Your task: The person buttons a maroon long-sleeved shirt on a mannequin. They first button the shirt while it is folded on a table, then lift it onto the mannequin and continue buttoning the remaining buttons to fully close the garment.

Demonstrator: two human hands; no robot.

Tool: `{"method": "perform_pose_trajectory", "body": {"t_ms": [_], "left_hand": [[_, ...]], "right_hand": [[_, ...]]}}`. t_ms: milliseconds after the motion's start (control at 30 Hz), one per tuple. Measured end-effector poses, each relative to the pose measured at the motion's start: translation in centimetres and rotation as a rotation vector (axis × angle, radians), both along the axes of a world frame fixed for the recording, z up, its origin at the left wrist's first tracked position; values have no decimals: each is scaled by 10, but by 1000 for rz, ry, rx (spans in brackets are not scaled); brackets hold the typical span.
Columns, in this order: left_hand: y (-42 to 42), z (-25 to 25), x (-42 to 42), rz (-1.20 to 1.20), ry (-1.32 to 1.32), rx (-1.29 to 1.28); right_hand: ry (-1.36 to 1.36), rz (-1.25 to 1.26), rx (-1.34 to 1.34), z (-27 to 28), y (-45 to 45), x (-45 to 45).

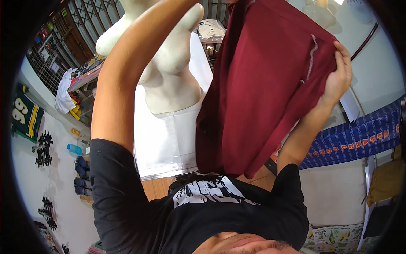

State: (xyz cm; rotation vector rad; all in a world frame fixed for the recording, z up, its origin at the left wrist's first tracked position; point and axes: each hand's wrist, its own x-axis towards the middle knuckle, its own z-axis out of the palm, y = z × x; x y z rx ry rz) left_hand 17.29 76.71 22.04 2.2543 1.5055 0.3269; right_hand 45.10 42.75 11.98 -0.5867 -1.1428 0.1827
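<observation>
A maroon cloth garment with lines of pale stitching hangs stretched out in front of me. My right hand grips its upper right edge, fingers folded over the cloth and thumb hidden behind. Raised across the view, my left arm reaches the top of the picture. Only a sliver of my left hand shows, at the garment's upper left corner, which is held up there. Left of the cloth stands a white mannequin torso, partly behind my left forearm. Below it is a white tabletop, partly covered by the garment.
Folded clothing in clear plastic sits behind the mannequin. Clothes lie on a rack at left, near a blue bottle and several sandals. A blue printed banner hangs at right. Another pale mannequin stands at upper right.
</observation>
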Motion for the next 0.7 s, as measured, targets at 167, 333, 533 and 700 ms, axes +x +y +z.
{"method": "perform_pose_trajectory", "body": {"t_ms": [167,333,533,700], "left_hand": [[-18,41,-8,-116,-960,-154],[-13,83,-79,7,-1083,298],[-53,96,-209,363,-502,910],[-103,69,-305,637,-37,1111]], "right_hand": [[-75,67,-115,-5,42,-21],[-257,67,-95,7,110,-50],[-546,-142,2,36,153,-118],[-656,-65,47,29,197,-165]]}}
